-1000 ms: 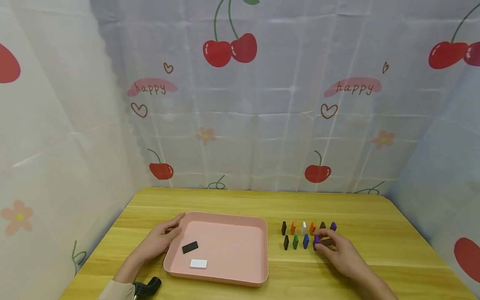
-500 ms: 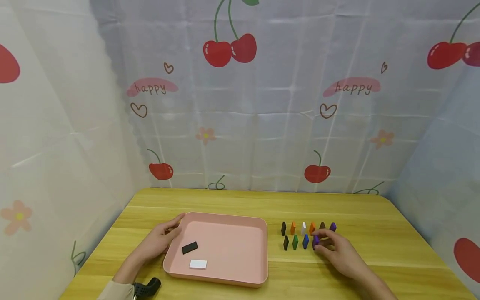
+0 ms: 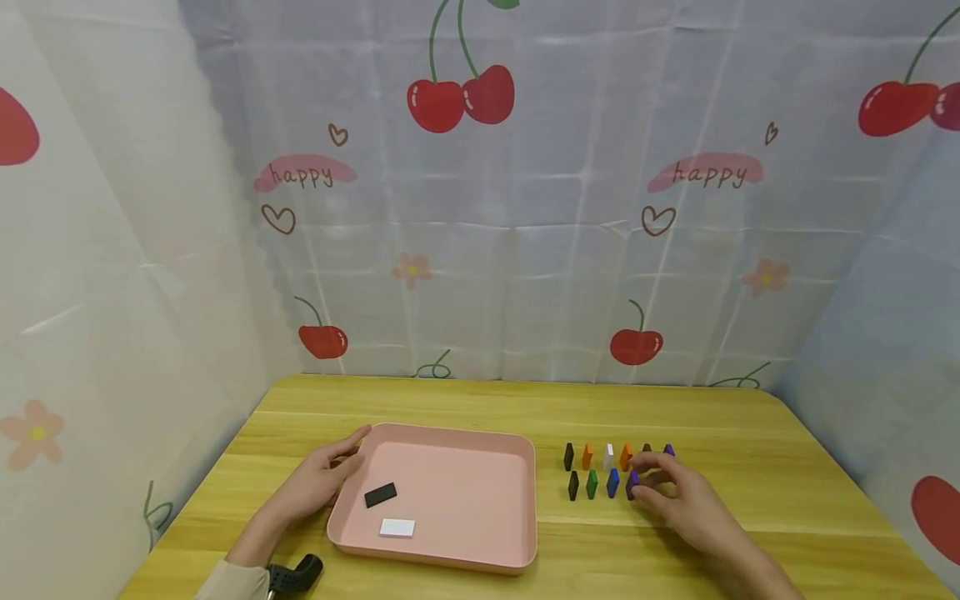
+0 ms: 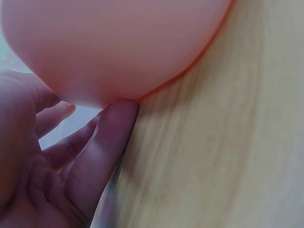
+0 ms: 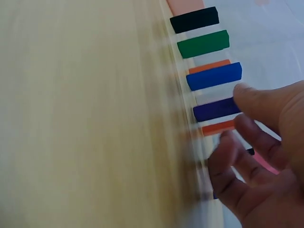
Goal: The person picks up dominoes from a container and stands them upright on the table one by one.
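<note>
A pink tray (image 3: pixel 450 561) lies left of centre on the table; a black domino (image 3: pixel 380 495) and a white domino (image 3: pixel 397 527) lie flat inside. My left hand (image 3: pixel 318 479) rests against its left side, thumb and fingers touching the tray's outer wall (image 4: pixel 114 57) in the left wrist view. My right hand (image 3: pixel 686 504) is beside a standing purple domino (image 3: pixel 632 486), its thumb and fingers bent but spread apart. In the right wrist view my thumb (image 5: pixel 256 102) overlaps the end of the purple domino (image 5: pixel 213 110); whether it touches is hard to tell.
To the left of the purple domino stand blue (image 3: pixel 612 483), green (image 3: pixel 592 485) and black (image 3: pixel 573 486) dominoes. Behind is another row, with a white domino (image 3: pixel 608 457) among several; my right hand partly hides its right end. A black device (image 3: pixel 296 575) sits at my left wrist.
My right hand's thumb and fingers have spread slightly and drawn back a little from the purple domino, which stays standing. My left hand and the tray have not moved.
</note>
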Available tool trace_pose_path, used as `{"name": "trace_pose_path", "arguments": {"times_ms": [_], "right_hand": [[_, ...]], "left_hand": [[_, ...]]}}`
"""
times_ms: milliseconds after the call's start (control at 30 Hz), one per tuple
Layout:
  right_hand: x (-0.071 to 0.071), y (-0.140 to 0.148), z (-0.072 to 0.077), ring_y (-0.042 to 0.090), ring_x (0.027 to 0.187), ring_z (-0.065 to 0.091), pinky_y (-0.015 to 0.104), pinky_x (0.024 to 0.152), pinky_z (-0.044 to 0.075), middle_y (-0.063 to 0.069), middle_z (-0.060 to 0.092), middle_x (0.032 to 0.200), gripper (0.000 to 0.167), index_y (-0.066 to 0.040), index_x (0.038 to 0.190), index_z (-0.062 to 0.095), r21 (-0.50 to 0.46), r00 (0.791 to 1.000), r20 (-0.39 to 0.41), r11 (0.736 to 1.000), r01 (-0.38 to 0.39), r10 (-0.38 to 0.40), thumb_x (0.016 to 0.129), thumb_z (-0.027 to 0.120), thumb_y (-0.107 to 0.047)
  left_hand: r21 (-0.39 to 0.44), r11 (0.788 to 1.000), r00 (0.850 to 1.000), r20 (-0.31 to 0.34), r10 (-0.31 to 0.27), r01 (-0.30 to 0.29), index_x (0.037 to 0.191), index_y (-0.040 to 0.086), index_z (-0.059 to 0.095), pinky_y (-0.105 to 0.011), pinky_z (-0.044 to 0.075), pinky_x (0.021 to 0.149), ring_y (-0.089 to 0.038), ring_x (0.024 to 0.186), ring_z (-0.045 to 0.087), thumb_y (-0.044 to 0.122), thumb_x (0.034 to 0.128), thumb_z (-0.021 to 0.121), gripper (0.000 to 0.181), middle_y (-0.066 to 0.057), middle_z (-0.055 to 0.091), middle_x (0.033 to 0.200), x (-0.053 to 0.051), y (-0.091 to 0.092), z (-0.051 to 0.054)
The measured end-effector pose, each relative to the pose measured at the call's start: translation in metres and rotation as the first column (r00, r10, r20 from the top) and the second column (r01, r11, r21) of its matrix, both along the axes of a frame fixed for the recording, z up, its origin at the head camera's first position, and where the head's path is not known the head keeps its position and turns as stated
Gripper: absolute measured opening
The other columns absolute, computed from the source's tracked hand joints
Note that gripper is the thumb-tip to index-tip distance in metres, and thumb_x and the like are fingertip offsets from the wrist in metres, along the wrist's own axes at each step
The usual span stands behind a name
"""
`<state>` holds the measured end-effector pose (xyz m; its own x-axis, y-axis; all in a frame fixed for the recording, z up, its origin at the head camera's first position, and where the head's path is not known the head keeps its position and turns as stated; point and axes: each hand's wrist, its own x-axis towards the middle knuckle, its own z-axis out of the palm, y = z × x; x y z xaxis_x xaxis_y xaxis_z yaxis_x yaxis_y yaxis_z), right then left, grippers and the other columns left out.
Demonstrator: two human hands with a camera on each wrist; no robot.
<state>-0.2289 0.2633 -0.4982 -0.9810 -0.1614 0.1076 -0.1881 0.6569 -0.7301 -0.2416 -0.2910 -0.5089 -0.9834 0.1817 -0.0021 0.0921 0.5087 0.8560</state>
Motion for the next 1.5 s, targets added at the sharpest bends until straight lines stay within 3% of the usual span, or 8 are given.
{"name": "trace_pose_path", "arguments": {"times_ms": [167,333,500,700,933,1233,1500], "right_hand": [[0.001,0.001,0.006,0.006,0.092,0.059,0.025,0.067,0.053,0.005,0.067,0.117,0.032,-0.011,0.125,0.067,-0.001,0.996,-0.095,1.000,0.002,-0.002,0.094,0.076,-0.013],[0.004,-0.010,0.016,0.005,0.091,0.056,0.024,0.066,0.051,0.005,0.068,0.113,0.031,-0.012,0.125,0.068,-0.002,0.988,-0.155,1.000,0.003,-0.003,0.094,0.076,-0.016],[0.008,-0.029,0.026,0.004,0.088,0.058,0.025,0.065,0.054,0.007,0.069,0.110,0.030,-0.012,0.123,0.069,-0.054,0.980,-0.191,0.996,-0.070,0.059,0.094,0.075,-0.012],[0.006,-0.056,0.031,0.006,0.090,0.059,0.026,0.066,0.054,0.009,0.068,0.111,0.026,-0.015,0.121,0.069,-0.128,0.966,-0.173,0.968,-0.216,0.193,0.095,0.075,-0.016],[-0.001,-0.089,0.026,0.007,0.096,0.060,0.026,0.071,0.056,0.013,0.069,0.112,0.025,-0.018,0.120,0.068,-0.151,0.921,-0.172,0.914,-0.376,0.350,0.096,0.074,-0.020],[-0.002,-0.126,0.037,0.009,0.100,0.062,0.026,0.078,0.056,0.010,0.068,0.117,0.026,-0.015,0.124,0.068,-0.134,0.888,-0.110,0.879,-0.458,0.446,0.100,0.070,-0.023],[-0.010,-0.150,0.054,0.020,0.105,0.064,0.027,0.082,0.055,0.008,0.069,0.120,0.028,-0.018,0.126,0.067,-0.091,0.844,-0.104,0.840,-0.535,0.526,0.100,0.070,-0.028]], "left_hand": [[0.001,1.000,1.000,0.000,0.000,0.000,0.159,0.028,0.041,-0.021,0.053,0.094,-0.032,0.138,0.054,0.034,0.1085,0.053,0.052,-0.016,0.048,0.158,0.000,0.000,0.000],[-0.009,1.000,1.000,0.002,0.007,-0.007,0.159,0.030,0.041,-0.034,0.054,0.102,-0.033,0.140,0.052,0.035,0.1081,0.054,0.053,-0.017,0.047,0.159,0.000,-0.002,0.001],[-0.009,1.000,1.000,0.002,0.007,-0.007,0.159,0.030,0.041,-0.027,0.055,0.096,-0.032,0.136,0.055,0.034,0.1083,0.054,0.052,-0.017,0.049,0.157,0.000,-0.001,-0.001],[-0.006,1.000,1.000,-0.004,0.014,-0.014,0.158,0.031,0.043,-0.024,0.055,0.093,-0.031,0.133,0.057,0.033,0.1084,0.054,0.051,-0.018,0.051,0.155,0.000,0.000,-0.002],[0.016,1.000,1.000,0.007,0.004,-0.004,0.159,0.029,0.042,-0.025,0.055,0.094,-0.032,0.135,0.055,0.031,0.1087,0.053,0.051,-0.018,0.049,0.157,0.001,0.001,-0.001],[-0.017,1.000,1.000,-0.004,0.019,-0.019,0.158,0.032,0.044,-0.026,0.055,0.096,-0.030,0.135,0.056,0.033,0.1084,0.054,0.050,-0.014,0.051,0.156,0.000,0.001,0.001],[-0.031,0.999,1.000,-0.013,0.026,-0.026,0.158,0.031,0.044,-0.033,0.054,0.101,-0.031,0.135,0.056,0.032,0.1082,0.054,0.050,-0.013,0.052,0.155,-0.001,0.002,-0.001]]}}
